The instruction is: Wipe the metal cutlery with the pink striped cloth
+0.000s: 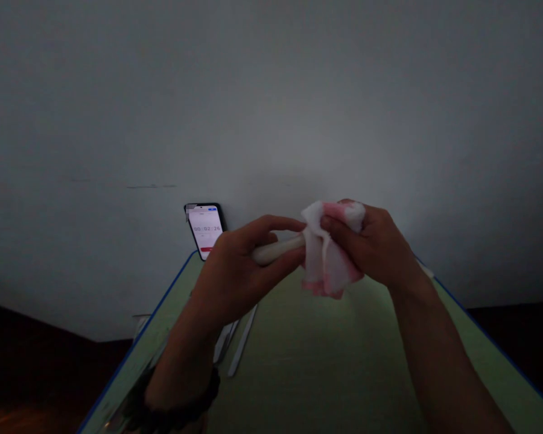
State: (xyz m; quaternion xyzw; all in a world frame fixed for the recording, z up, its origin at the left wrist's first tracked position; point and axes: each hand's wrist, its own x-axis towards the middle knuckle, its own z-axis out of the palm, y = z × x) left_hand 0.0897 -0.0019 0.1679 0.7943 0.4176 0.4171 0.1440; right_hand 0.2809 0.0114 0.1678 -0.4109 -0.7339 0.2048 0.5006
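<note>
Right now, the phone (208, 229) at the left of the middle has big numbers that read 00 02 26. It leans back against the pale wall (271, 108). I see a small blue mark near the top of its screen and a red bar near the bottom, but the small words are too tiny to read.

The green surface (317, 374) has blue edges that run down to the lower left and lower right of the frame. The wall stands just behind its far end. Between my arms, a wide green part gives me room to move. Near my left arm, at the bottom left of the middle, lies a thin flat strip (243, 345), with more flat things partly hidden.

The cloth (337, 259) is in the middle of the frame, up above the surface. It is soft, white and pink, with folds that hang down. My right hand (380, 244) has its fingers pinching it in a bunch. My left hand (235, 265) has its fingers closed around a smooth white stick (276, 250). The stick's right end meets the cloth, and I cannot tell how far it goes in.
</note>
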